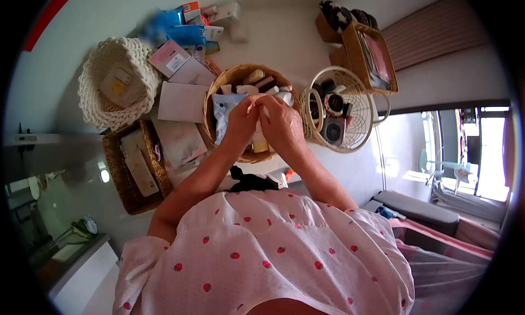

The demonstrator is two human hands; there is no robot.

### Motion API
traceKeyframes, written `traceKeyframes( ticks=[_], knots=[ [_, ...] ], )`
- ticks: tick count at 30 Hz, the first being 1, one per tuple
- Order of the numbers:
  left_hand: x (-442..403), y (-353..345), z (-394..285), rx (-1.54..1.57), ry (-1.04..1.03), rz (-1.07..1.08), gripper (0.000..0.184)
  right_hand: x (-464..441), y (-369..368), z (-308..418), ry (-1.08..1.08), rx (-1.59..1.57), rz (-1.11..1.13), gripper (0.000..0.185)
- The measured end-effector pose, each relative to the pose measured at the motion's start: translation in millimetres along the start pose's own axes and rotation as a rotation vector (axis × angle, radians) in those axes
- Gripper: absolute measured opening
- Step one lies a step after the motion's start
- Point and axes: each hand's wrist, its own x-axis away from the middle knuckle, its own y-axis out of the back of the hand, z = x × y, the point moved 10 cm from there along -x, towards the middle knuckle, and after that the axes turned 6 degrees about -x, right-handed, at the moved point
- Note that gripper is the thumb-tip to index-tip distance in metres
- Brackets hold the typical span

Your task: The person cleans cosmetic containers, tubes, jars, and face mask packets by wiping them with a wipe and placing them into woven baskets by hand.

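Over the round wicker basket (210, 104) in the middle, my left hand (244, 118) and my right hand (282, 122) meet at the fingertips. The fingers of both are curled and pressed together. A small pale bit shows by my right thumb, but its kind is hidden by the fingers. Beneath them the basket holds several cosmetic tubes and bottles, a light-blue packet (221, 110) at its left side and a yellowish bottle (259, 144) near its front.
Right of it stands a white wire basket (358, 132) with round dark containers. A rectangular wicker basket (389, 88) is behind that. At left are a white woven basket (87, 91), a brown wicker tray (117, 175), and a pile of boxes (169, 58) and packets.
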Motion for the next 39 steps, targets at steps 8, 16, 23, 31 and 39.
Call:
traceKeyframes(
  ticks=[8, 16, 23, 31, 39],
  knots=[
    [-53.7, 31.8, -21.1, -0.079, -0.094, -0.209, 0.027, -85.8, -19.2, 12.9, 0.185, 0.066, 0.152, 0.016],
    [-108.3, 73.9, -29.2, -0.283, -0.158, -0.44, 0.029, -180.2, -72.9, -10.6, 0.166, 0.116, 0.34, 0.019],
    [-144.2, 110.3, 9.0, -0.3, 0.007, -0.474, 0.038, -235.7, -116.2, -32.3, 0.041, 0.204, 0.434, 0.018],
    [-144.4, 144.0, 28.2, -0.162, 0.073, -0.61, 0.039, -272.6, -139.9, -34.5, 0.137, 0.103, 0.085, 0.025],
    [-125.5, 145.6, 7.8, 0.098, 0.241, -0.637, 0.045, -273.0, -163.8, -42.3, 0.112, 0.31, 0.287, 0.023]
  ],
)
